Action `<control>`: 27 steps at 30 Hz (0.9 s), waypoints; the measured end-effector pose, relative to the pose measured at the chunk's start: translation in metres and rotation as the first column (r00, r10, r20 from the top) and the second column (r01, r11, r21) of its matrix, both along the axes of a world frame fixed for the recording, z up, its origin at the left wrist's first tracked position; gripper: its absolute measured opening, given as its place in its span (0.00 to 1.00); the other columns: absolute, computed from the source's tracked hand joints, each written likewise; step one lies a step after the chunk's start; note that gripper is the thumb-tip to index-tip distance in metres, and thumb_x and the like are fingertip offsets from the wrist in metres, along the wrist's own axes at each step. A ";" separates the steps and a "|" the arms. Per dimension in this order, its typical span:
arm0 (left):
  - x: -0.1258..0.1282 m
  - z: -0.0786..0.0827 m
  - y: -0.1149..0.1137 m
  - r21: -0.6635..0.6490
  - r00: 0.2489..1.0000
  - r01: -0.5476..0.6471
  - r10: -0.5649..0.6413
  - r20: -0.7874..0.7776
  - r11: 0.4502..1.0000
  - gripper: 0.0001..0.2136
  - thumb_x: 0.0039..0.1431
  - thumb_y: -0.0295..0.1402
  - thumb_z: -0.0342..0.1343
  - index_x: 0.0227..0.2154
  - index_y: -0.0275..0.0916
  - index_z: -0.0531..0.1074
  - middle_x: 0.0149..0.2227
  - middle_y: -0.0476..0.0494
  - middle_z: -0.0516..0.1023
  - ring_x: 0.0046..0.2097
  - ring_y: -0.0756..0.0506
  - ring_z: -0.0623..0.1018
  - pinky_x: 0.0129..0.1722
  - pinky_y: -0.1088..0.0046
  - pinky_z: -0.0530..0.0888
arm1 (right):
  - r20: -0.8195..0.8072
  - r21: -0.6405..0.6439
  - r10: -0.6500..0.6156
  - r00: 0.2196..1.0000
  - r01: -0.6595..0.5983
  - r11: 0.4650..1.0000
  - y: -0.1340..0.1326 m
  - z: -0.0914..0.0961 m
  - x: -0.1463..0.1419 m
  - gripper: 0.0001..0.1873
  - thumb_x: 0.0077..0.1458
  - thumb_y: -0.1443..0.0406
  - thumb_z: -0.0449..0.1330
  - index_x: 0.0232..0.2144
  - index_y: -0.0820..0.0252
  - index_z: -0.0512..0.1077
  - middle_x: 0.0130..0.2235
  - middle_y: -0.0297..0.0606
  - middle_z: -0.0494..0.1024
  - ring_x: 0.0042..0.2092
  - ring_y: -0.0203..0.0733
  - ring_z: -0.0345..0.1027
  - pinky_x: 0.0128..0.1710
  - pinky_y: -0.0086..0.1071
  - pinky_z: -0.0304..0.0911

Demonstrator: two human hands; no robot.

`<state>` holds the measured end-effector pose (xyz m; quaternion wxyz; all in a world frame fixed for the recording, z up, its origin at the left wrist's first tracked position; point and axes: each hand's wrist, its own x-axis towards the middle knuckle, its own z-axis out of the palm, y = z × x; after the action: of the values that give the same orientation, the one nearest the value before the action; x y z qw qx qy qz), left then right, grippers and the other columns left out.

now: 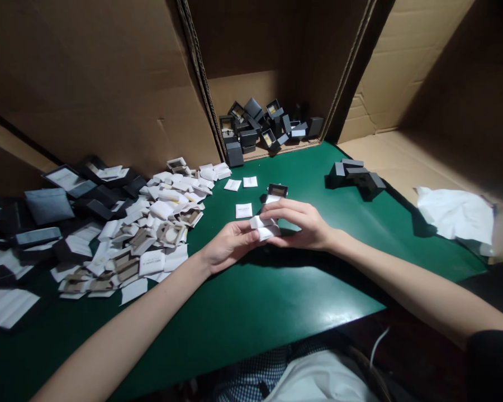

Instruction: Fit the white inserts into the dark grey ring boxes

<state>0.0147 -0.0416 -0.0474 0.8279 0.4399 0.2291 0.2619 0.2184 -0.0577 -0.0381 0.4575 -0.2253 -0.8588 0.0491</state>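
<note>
Between my two hands, above the green table, is a small folded white card insert. My left hand pinches its left side between thumb and fingers. From the right, my right hand grips the same piece, its fingers curled over the top and thumb below. Just beyond my fingers stands a small open black box, with something white at its near side, partly hidden by my right hand. A flat white printed card lies left of that box. Farther back are two more cards, one of them a white card.
A heap of white card inserts covers the table's left, beside black boxes. More small black boxes fill an open cardboard carton at the back. Several dark boxes and crumpled white paper lie right.
</note>
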 end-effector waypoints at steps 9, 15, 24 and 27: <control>0.001 0.002 0.003 -0.039 0.989 -0.146 0.147 0.018 0.988 0.15 0.50 0.27 0.64 0.43 0.35 0.75 0.44 0.40 0.78 0.47 0.46 0.76 0.53 0.70 0.69 | 0.011 0.056 -0.075 0.997 0.075 0.996 0.005 0.007 0.009 0.15 0.54 0.61 0.60 0.44 0.61 0.68 0.40 0.45 0.77 0.42 0.42 0.73 0.40 0.35 0.71; -0.002 0.001 0.013 -0.024 0.885 -0.460 0.461 0.061 0.887 0.10 0.46 0.23 0.64 0.34 0.36 0.76 0.36 0.46 0.76 0.40 0.50 0.76 0.45 0.73 0.72 | 0.044 0.113 -0.325 0.945 0.319 0.941 0.021 0.006 0.033 0.13 0.53 0.63 0.60 0.42 0.60 0.70 0.40 0.45 0.77 0.40 0.43 0.71 0.39 0.37 0.69; -0.003 -0.001 0.016 0.063 0.824 -0.566 0.566 0.026 0.822 0.11 0.41 0.23 0.65 0.31 0.36 0.75 0.35 0.47 0.74 0.34 0.53 0.72 0.32 0.79 0.68 | 0.111 0.155 -0.437 0.893 0.419 0.895 0.026 -0.009 0.031 0.12 0.55 0.65 0.58 0.42 0.60 0.70 0.42 0.46 0.76 0.41 0.45 0.70 0.39 0.39 0.68; -0.003 -0.003 0.017 0.193 0.800 -0.590 0.600 0.007 0.784 0.10 0.43 0.25 0.65 0.32 0.36 0.75 0.35 0.47 0.74 0.33 0.55 0.71 0.32 0.80 0.68 | 0.168 0.152 -0.353 0.920 0.330 0.932 0.025 -0.010 0.029 0.13 0.55 0.64 0.58 0.44 0.60 0.69 0.43 0.46 0.76 0.41 0.44 0.69 0.39 0.38 0.68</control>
<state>0.0118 -0.0250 -0.0502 0.6519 0.4274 0.3531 0.5173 0.2472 -0.0323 -0.0479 0.3867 -0.3473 -0.8478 -0.1053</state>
